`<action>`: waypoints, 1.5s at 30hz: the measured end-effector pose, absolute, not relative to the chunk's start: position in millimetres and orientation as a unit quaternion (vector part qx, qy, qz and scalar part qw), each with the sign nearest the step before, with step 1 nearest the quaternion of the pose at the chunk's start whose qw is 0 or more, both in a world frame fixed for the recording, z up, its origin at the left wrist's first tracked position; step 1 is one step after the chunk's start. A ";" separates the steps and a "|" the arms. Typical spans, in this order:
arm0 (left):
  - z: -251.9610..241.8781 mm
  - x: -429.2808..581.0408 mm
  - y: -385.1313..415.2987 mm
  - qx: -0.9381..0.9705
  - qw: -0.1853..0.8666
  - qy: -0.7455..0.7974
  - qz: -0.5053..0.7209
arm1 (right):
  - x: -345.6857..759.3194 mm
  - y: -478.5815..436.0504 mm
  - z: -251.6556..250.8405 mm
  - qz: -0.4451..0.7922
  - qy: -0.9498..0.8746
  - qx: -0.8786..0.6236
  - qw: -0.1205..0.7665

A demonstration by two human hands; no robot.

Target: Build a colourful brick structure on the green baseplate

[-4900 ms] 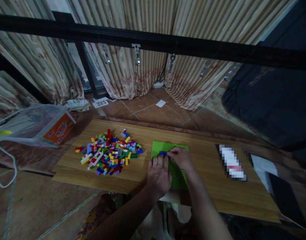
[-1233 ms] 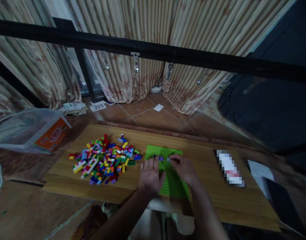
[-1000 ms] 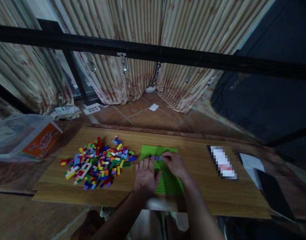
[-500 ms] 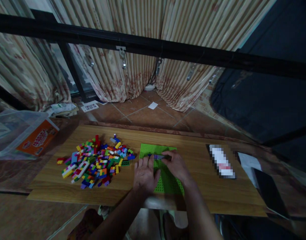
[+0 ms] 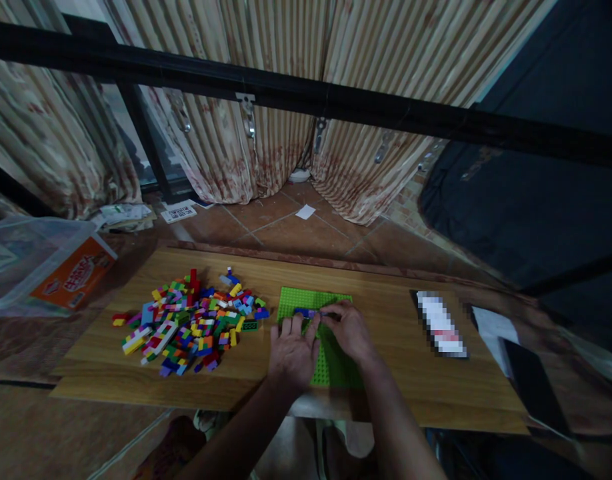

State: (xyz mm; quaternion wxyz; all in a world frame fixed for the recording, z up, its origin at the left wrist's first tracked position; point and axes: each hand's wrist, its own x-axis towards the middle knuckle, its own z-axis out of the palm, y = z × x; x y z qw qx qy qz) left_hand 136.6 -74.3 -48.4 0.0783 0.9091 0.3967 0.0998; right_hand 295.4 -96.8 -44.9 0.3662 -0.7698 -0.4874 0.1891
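Observation:
A green studded baseplate (image 5: pixel 331 365) lies on a wooden board (image 5: pixel 416 387) in front of me. A short row of blue and purple bricks (image 5: pixel 306 312) sits on the plate near its far edge. My left hand (image 5: pixel 291 348) rests flat on the plate's left side, fingers stretched toward that row. My right hand (image 5: pixel 349 330) lies on the plate with its fingertips pinched at the right end of the row; what they grip is too small to make out. A heap of small bricks in many colours (image 5: pixel 189 320) lies on the board to the left.
A clear plastic box with an orange label (image 5: pixel 46 273) stands off the board at the far left. A blurred flat object (image 5: pixel 439 325) and a dark flat thing (image 5: pixel 531 387) lie at the right. A black bar (image 5: pixel 306 97) crosses above, with curtains behind.
Both hands have stayed on the baseplate; my right fingertips slid slightly left along the brick row. The view drifted a little, nothing else moved.

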 end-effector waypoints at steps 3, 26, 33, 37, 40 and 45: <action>-47.8 139.2 -76.4 0.907 0.080 0.403 0.095 | 296.2 -96.6 -46.4 0.187 -0.486 -0.771 0.365; -43.7 143.4 -77.8 0.902 0.105 0.410 0.090 | 295.7 -96.4 -51.2 0.197 -0.484 -0.771 0.364; -40.6 140.5 -76.1 0.898 0.123 0.406 0.117 | 304.6 -99.8 -56.0 0.216 -0.468 -0.761 0.393; -37.9 136.5 -72.1 0.887 0.152 0.413 0.143 | 309.4 -107.3 -55.6 0.210 -0.445 -0.773 0.400; -35.2 133.5 -67.9 0.871 0.178 0.423 0.175 | 307.9 -110.6 -50.4 0.195 -0.437 -0.783 0.398; -26.2 129.6 -61.0 0.826 0.252 0.463 0.201 | 302.7 -109.0 -42.2 0.160 -0.430 -0.796 0.394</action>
